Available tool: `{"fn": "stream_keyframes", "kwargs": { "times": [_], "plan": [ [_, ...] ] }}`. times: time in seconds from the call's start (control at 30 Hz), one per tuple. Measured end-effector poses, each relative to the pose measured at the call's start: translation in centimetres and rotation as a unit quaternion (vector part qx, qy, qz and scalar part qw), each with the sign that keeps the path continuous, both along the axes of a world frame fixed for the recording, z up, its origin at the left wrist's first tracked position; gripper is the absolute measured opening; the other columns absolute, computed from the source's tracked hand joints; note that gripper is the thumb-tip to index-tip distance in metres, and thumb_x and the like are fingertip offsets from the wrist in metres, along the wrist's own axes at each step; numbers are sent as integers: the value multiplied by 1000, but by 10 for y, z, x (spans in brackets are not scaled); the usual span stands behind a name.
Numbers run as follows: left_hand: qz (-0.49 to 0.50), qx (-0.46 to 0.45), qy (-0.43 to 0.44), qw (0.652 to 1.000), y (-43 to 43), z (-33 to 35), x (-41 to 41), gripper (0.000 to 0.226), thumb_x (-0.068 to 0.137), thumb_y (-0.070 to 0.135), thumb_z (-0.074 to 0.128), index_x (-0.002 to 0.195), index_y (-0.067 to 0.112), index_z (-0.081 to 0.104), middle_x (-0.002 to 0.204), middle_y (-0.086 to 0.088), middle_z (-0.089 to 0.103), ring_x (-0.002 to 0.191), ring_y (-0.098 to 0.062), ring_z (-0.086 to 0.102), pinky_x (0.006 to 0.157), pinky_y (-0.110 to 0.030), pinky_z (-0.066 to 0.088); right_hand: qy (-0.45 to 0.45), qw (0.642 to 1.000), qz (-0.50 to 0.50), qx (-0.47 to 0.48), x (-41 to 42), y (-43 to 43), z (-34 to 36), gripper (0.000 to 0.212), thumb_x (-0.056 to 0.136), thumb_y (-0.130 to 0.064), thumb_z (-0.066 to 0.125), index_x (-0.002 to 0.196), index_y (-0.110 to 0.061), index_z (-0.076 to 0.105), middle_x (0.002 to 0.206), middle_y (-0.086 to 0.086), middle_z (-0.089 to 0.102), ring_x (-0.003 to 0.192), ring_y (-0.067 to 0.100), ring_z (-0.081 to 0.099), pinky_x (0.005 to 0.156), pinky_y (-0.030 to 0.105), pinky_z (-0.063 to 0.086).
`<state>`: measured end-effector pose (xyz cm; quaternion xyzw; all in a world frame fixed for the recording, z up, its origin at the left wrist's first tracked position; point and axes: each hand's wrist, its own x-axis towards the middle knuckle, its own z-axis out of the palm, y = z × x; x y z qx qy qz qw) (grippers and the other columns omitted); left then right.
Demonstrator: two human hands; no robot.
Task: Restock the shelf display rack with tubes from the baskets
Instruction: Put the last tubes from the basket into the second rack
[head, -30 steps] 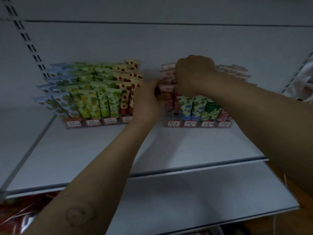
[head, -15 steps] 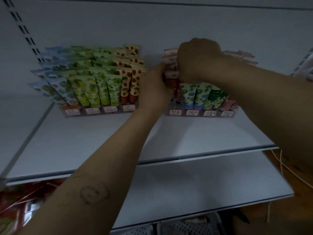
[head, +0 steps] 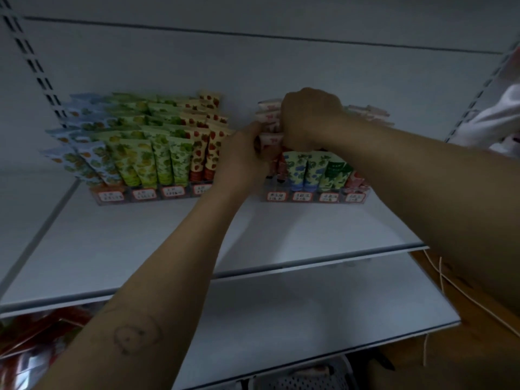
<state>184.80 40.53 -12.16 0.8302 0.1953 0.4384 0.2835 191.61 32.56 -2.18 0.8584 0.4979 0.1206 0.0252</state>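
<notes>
Two display racks stand at the back of the upper white shelf (head: 140, 243). The left rack (head: 152, 192) is packed with blue, green and strawberry-print tubes. The right rack (head: 315, 197) holds pink, blue-green and green tubes. My left hand (head: 242, 159) and my right hand (head: 309, 119) meet over the right rack's left column. Both are closed around a pink and white tube (head: 271, 139) lying crosswise between them, above the other pink tubes. My fingertips are hidden behind the hands.
A lower white shelf (head: 281, 319) juts out below. A white perforated basket (head: 309, 378) peeks out under it. Red packaging (head: 33, 333) lies at the lower left. Thin cords (head: 450, 288) hang at the right over a wooden surface. Slotted uprights flank the back panel.
The view has shifted slightly between frames. Both hands stay together at the right rack's left column, with only small shifts of the fingers on the pink tube.
</notes>
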Motion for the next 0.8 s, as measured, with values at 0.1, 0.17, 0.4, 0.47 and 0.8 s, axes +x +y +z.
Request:
{"fn": "stream_keyframes", "kwargs": {
  "times": [0.1, 0.17, 0.4, 0.47, 0.8],
  "plan": [
    [10, 0, -4, 1000, 1, -2, 1, 16, 89, 18, 56, 100, 16, 67, 62, 17, 51, 55, 4, 47, 49, -13, 32, 17, 999, -9, -27, -2, 5, 4, 33, 90, -22, 59, 116, -2, 56, 101, 11, 57, 93, 28, 54, 73, 33, 39],
    [16, -7, -9, 1000, 2, -1, 3, 8, 86, 16, 56, 88, 17, 64, 63, 9, 57, 56, 3, 50, 49, -17, 36, 25, 999, -14, -46, -1, 7, 8, 34, 88, -18, 60, 117, -1, 56, 86, 6, 50, 85, 25, 49, 74, 33, 41],
    [55, 31, -22, 998, -1, 8, 9, 21, 81, 12, 60, 63, 20, 52, 51, 23, 36, 50, 21, 43, 45, -7, 29, 66, 974, -50, -213, 15, 31, 3, 31, 91, -21, 63, 112, 2, 62, 88, 12, 62, 71, 24, 55, 56, 30, 41],
    [59, 20, -19, 998, -7, 8, 8, 16, 79, 7, 60, 66, 17, 59, 51, 16, 45, 51, 9, 47, 44, -10, 28, 50, 982, -34, -179, 15, 28, 4, 38, 91, -26, 62, 119, 0, 59, 98, 14, 63, 81, 26, 58, 64, 29, 42],
    [62, -49, 24, 997, -20, 14, -4, 15, 82, 7, 57, 90, 13, 68, 81, -8, 69, 67, -14, 55, 52, -20, 24, 20, 1000, 20, 7, -8, -32, 0, 23, 88, -19, 55, 106, -16, 70, 105, 13, 69, 92, 29, 62, 71, 27, 46]
  ]
}}
